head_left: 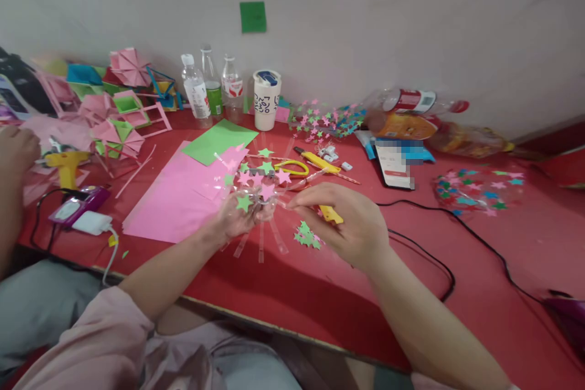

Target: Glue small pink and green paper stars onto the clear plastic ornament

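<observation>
A red tabletop (pixel 283 298) runs along a pale grey wall (pixel 347 24). Over it, the left hand (pixel 233 222) grips a clear plastic, many-stripped piece with pink and green stars (pixel 267 192) — the right hand (pixel 359 225) arches beside, fingertips (pixel 302 197) close together, whether pinching anything I cannot tell.

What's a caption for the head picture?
Left hand holding clear plastic craft with pink and green stars, right hand close by.

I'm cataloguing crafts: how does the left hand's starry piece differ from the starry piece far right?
The held piece shows pink and green stars; the other piece adds blue and red. The held piece is in the left hand; the other piece lies on the table. Both have stars on clear plastic.
</observation>
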Available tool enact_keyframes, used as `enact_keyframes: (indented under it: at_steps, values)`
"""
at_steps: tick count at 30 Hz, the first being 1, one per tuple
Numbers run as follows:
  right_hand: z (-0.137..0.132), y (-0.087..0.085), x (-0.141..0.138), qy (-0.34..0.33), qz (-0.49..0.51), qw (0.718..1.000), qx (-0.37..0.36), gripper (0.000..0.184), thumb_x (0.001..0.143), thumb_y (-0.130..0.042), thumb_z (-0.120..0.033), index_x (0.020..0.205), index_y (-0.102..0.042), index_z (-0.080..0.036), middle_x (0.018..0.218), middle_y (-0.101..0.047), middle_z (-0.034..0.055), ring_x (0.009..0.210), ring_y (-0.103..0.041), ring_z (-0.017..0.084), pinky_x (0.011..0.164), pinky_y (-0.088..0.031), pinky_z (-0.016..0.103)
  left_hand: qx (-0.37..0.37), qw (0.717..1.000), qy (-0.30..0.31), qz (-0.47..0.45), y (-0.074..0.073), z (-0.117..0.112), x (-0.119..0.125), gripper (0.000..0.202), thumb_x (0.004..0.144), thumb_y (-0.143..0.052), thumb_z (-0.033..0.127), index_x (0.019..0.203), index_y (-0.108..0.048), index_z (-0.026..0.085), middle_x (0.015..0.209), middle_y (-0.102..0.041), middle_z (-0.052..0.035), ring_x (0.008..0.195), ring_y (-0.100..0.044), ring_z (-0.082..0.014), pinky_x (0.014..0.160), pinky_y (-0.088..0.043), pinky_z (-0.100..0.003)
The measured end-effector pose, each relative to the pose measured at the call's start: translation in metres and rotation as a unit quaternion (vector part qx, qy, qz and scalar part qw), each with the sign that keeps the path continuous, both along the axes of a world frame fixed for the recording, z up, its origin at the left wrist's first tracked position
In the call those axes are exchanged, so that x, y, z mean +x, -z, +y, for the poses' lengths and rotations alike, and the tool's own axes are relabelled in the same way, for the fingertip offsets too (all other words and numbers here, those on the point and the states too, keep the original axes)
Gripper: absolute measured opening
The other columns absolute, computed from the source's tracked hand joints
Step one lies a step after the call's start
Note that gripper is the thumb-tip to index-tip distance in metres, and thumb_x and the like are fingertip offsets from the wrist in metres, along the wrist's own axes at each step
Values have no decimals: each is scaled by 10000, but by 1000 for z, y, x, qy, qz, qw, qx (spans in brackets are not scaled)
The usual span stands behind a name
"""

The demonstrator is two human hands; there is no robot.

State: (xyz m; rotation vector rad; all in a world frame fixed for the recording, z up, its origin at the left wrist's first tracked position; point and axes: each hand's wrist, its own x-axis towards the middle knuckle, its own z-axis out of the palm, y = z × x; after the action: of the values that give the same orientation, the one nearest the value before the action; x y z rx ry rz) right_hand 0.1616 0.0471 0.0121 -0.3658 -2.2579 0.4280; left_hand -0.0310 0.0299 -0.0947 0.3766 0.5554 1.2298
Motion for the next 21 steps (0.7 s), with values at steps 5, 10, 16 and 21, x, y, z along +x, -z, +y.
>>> enact_keyframes:
  at_steps: [5, 10, 16, 21]
  values:
    - [0, -1, 0, 14, 4, 998, 54, 146, 878, -567, -127, 980, -624, -214, 880, -727, 19, 804, -685, 123, 724, -549, 238, 8, 1000, 13, -11, 2, 1, -1, 109, 719, -609, 218, 645, -569, 148, 573, -524, -15, 457, -452, -94, 453, -365, -224]
    - [-2, 1, 2, 17, 8, 997, 70, 174, 874, -578, -124, 1003, -631, -227, 890, -735, 8, 808, -687, 118, 732, -554, 225, 5, 1000, 19, -16, 7, 1, -3, 111, 723, -608, 234, 655, -576, 152, 572, -518, -11, 473, -477, -105, 460, -382, -226]
    - [-3, 2, 2, 39, 12, 998, 52, 149, 886, -561, -161, 988, -635, -241, 867, -732, -4, 794, -690, 123, 742, -555, 234, -3, 1000, 17, -9, 5, -1, -1, 127, 722, -621, 236, 639, -581, 149, 549, -504, -5, 455, -466, -106, 461, -388, -236]
    - [-2, 3, 1, 34, 20, 997, 66, 173, 872, -578, -125, 992, -652, -224, 896, -738, 8, 837, -693, 123, 758, -555, 225, 0, 1000, 19, -4, -2, -1, 1, 97, 731, -602, 220, 685, -615, 136, 545, -504, -9, 446, -447, -96, 441, -367, -218]
